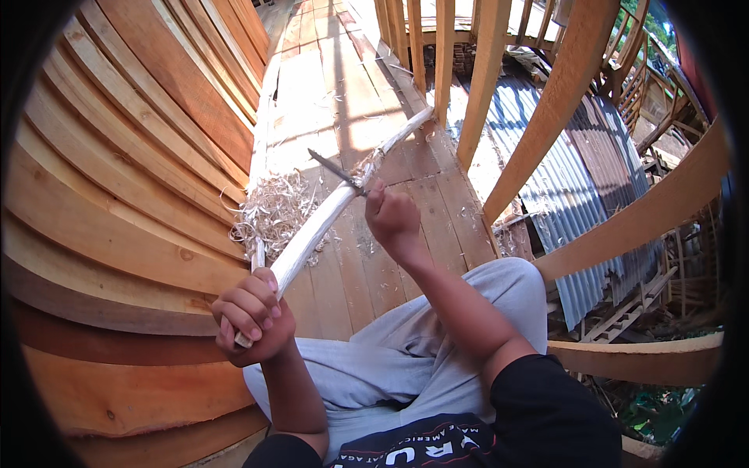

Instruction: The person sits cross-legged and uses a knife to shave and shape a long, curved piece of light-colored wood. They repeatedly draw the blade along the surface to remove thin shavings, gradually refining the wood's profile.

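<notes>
Along the left side runs a curved wall of overlapping reddish-brown wooden planks (117, 195), bending from the near left corner away to the far middle. At its foot, on the pale weathered plank floor (328, 101), lies a heap of pale curled wood shavings (273, 210).

The left hand (251, 316) is near and low, clenched around the near end of a long, pale, peeled wooden stick (328, 210). From that fist the stick's long axis runs up and to the right, away from the person, passing beside the shavings and ending far out on the floor boards close to the upright posts. So the near end sits in the left hand, and the free length stretches far and rightward.

Farther along and to the right, the right hand (392, 218) is closed on the handle of a small dark-bladed knife (337, 171). The blade points left and away, crossing the stick about midway along it; it seems to touch the wood there, though the contact is too small to be sure of. The right hand is thus the one nearer the stick's middle, the left the one at its butt.

Below both arms are the person's knees in light grey trousers (437, 343). To the right stand slanting light-brown timber posts (546, 117), with grey corrugated metal roofing sheets (585, 156) beyond and below them.
</notes>
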Demonstrator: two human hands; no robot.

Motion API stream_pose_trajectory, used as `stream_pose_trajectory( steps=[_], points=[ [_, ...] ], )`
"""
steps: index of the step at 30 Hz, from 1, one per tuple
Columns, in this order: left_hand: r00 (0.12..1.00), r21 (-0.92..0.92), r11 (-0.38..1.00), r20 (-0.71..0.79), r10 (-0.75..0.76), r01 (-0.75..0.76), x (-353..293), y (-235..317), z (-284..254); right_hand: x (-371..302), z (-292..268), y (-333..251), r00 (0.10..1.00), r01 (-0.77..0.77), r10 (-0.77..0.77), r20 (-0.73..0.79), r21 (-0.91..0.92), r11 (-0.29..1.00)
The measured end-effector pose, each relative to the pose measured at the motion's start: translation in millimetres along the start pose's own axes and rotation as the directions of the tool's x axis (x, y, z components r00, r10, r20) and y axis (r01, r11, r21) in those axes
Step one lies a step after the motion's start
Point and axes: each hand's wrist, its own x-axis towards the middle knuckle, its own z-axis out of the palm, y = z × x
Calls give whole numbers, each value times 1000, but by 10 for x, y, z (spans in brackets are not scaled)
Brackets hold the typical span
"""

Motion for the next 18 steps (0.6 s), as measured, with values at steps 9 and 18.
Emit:
stream_pose_trajectory(
  steps=[9,18],
  points=[
    [999,-59,998,33,11,-9,70,251,49,246,-358,-48,860,-280,171,481,166,945],
    [1000,-150,989,14,6,-4,60,66,-258,147,-234,40,853,-302,108,511,314,900]
  ],
)
